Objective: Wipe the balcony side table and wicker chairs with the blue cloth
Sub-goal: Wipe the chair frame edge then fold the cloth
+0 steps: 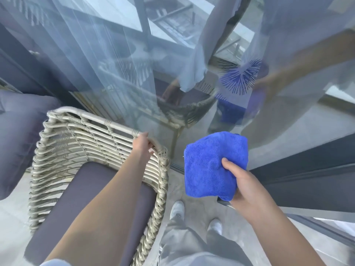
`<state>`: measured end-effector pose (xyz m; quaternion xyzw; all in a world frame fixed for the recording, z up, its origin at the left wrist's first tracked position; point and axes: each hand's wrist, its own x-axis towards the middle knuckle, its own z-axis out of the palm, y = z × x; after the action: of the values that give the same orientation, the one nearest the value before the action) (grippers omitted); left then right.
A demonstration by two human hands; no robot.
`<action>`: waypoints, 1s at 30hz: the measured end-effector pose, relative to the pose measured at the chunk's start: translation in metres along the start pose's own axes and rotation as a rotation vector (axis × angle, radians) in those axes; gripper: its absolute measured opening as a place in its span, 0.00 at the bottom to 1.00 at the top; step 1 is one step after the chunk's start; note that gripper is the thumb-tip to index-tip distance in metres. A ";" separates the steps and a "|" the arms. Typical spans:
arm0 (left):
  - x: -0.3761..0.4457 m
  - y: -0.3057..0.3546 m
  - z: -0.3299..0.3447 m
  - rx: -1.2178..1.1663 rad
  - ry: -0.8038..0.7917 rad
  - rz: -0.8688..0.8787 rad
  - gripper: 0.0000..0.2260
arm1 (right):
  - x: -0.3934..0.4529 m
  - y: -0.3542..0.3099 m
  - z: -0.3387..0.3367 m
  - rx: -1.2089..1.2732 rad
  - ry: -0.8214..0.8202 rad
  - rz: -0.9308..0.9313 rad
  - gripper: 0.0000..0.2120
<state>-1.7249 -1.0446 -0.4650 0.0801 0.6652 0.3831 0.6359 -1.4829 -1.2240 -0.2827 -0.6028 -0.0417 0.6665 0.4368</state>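
The right hand (247,191) gripped the folded blue cloth (213,166) from below, thumb pressed across its near face and the other fingers hidden behind the bundle, the forearm rising from the five o'clock corner of the view. The cloth was held in the air over the floor, touching nothing else. From that hand, the wicker chair (92,156) lay toward nine o'clock, its nearest woven side rail just beside the cloth's left edge, with a strip of floor showing between them.

The left hand (143,145) was already on the chair, its fingers curled over the curved top rail at the backrest's right corner, and the bare forearm ran from seven o'clock across the dark seat cushion (90,204). The rail's long axis ran from about ten o'clock down toward four o'clock, so a wipe along it would likely have travelled on that line.

The left hand was nearer the chair; the right carried the cloth and appeared set to bring it over. No side table could be made out with certainty; reflections in the glass door (192,83) confused the view beyond.
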 end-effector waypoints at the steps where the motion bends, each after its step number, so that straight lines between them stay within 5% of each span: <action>1: -0.007 -0.010 -0.001 0.020 -0.013 -0.006 0.13 | -0.002 -0.001 -0.005 0.005 -0.002 -0.006 0.14; 7: -0.045 -0.057 -0.003 0.047 0.021 0.003 0.04 | -0.015 0.000 -0.040 -0.022 -0.070 0.004 0.13; 16: -0.120 -0.128 -0.023 0.087 0.101 0.095 0.12 | -0.022 0.022 -0.116 -0.159 -0.173 0.067 0.12; 30: -0.264 -0.258 -0.074 0.157 0.223 0.069 0.05 | -0.045 0.088 -0.147 -0.303 -0.324 0.115 0.12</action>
<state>-1.6467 -1.4101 -0.4233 0.1094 0.7566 0.3578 0.5362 -1.4114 -1.3757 -0.3386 -0.5479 -0.1765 0.7645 0.2901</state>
